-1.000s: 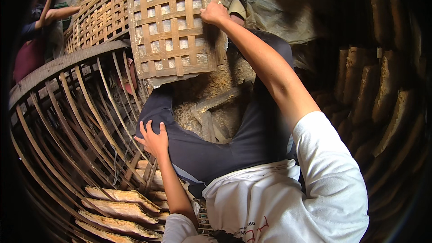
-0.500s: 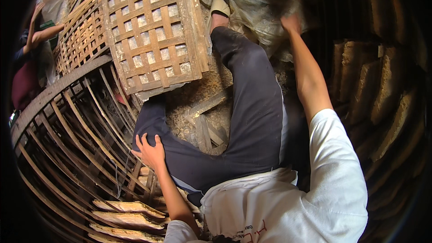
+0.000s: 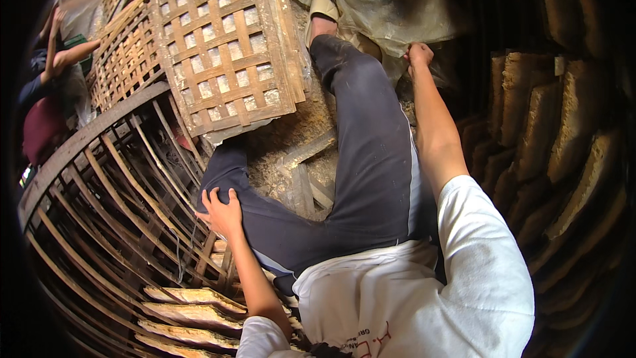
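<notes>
My right hand (image 3: 420, 57) reaches forward and is closed on the near edge of a translucent plastic sheet (image 3: 391, 6), which spreads beyond my right foot. Resting on my left thigh, my left hand (image 3: 222, 213) has its fingers spread and holds nothing. Both legs, in dark trousers (image 3: 371, 152), are bent apart. Between them, crumbly yellowish debris (image 3: 265, 182) covers the ground, with pieces of wood (image 3: 306, 152) lying in it. A flat woven lattice tray (image 3: 218, 46) lies beyond my left knee, on a stack, with pale material showing through its gaps.
A slatted wooden rack (image 3: 99, 179) curves along my left, with rough-edged slabs (image 3: 192, 311) at its lower end. More slabs (image 3: 530, 106) stand in dark rows on the right. Another person's arm (image 3: 73, 54) shows at the far left, beside a second lattice tray (image 3: 129, 46).
My right hand has drawn back toward me, pulling the plastic sheet's edge, so the sheet is spread wider. My left hand stays on my thigh. The other person's arms have shifted slightly.
</notes>
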Demonstrator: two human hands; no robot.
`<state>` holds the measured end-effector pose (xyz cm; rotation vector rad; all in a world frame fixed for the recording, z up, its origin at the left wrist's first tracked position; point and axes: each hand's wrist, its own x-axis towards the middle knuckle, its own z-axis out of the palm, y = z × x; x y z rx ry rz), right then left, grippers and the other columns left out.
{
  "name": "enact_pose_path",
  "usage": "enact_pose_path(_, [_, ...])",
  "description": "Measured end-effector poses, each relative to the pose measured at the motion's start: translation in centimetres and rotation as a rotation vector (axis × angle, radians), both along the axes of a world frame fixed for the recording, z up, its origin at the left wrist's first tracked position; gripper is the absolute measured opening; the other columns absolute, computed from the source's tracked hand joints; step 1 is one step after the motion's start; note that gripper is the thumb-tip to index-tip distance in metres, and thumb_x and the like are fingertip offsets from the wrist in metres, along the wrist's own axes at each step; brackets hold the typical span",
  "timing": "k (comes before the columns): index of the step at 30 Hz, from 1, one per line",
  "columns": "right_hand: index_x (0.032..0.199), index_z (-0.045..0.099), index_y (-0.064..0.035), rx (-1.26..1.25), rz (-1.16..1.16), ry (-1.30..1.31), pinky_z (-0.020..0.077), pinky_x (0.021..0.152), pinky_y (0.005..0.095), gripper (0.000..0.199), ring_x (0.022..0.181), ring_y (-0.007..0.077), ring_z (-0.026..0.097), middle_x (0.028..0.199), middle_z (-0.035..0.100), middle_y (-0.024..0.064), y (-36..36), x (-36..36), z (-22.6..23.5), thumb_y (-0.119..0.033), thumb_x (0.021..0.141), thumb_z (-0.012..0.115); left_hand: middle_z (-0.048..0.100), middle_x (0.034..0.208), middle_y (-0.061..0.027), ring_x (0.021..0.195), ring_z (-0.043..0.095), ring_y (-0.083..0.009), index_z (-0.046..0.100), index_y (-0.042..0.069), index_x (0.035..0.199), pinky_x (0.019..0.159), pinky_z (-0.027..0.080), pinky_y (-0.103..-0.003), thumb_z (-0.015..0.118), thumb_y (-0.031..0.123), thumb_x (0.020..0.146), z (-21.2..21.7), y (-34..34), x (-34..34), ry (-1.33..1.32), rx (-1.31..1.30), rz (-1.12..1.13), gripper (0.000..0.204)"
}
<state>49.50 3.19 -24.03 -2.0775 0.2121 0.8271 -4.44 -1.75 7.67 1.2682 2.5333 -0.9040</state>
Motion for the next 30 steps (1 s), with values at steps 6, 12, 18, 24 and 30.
enact_pose_path(6, [0.084,0.068,-0.0001,0.079,-0.039,-0.136,0.0536,0.051,0.0313,0.018,0.063,0.0194,0.064,0.076,0.066,0.0096,2.9,0.8,5.4,-0.016,0.086,0.06,0.037,0.159,0.0027,0.147,0.018,-0.0518,0.063,0.023,0.129,0.105,0.037,-0.068,0.068,0.045,0.086,0.8,-1.6,0.4,-0.062,0.074,-0.01,0.048])
enact_pose_path(12, [0.098,0.057,0.0017,0.658,-0.302,0.305,0.0556,0.09,0.0565,0.02,0.097,0.0333,0.067,0.101,0.065,0.0158,4.9,-0.4,14.9,-0.012,0.086,0.051,0.037,0.159,0.0024,0.148,0.015,-0.0529,0.063,0.025,0.13,0.107,0.032,-0.07,0.067,0.047,0.086,0.9,-3.8,-0.5,-0.15,0.164,-0.032,0.049])
enact_pose_path(18, [0.103,0.056,0.0077,1.009,-0.235,0.531,0.0462,0.104,0.0579,0.028,0.111,0.0396,0.06,0.113,0.062,0.023,6.9,-3.3,22.9,-0.007,0.081,0.049,0.053,0.148,-0.0035,0.15,0.014,-0.0485,0.062,0.025,0.132,0.115,0.007,-0.072,0.069,0.05,0.084,0.8,-3.7,-0.5,-0.411,0.359,0.041,0.054])
enact_pose_path(24, [0.105,0.05,0.0073,1.191,-0.182,0.471,0.0475,0.102,0.0587,0.028,0.113,0.0413,0.058,0.116,0.056,0.0233,6.7,-4.4,31.1,-0.007,0.081,0.046,0.066,0.132,-0.0057,0.147,0.032,-0.0393,0.062,0.025,0.132,0.112,-0.017,-0.068,0.069,0.052,0.084,-0.5,-4.0,1.0,-0.786,0.517,-0.061,0.055])
enact_pose_path(30, [0.107,0.051,0.0093,1.14,-0.102,0.476,0.0431,0.106,0.0586,0.032,0.119,0.0429,0.054,0.123,0.056,0.0273,5.3,-6.4,35.8,-0.009,0.083,0.044,0.071,0.12,-0.0079,0.135,0.05,-0.0374,0.063,0.02,0.13,0.113,-0.018,-0.065,0.069,0.051,0.084,-1.4,-4.5,0.7,-1.042,0.514,-0.048,0.056])
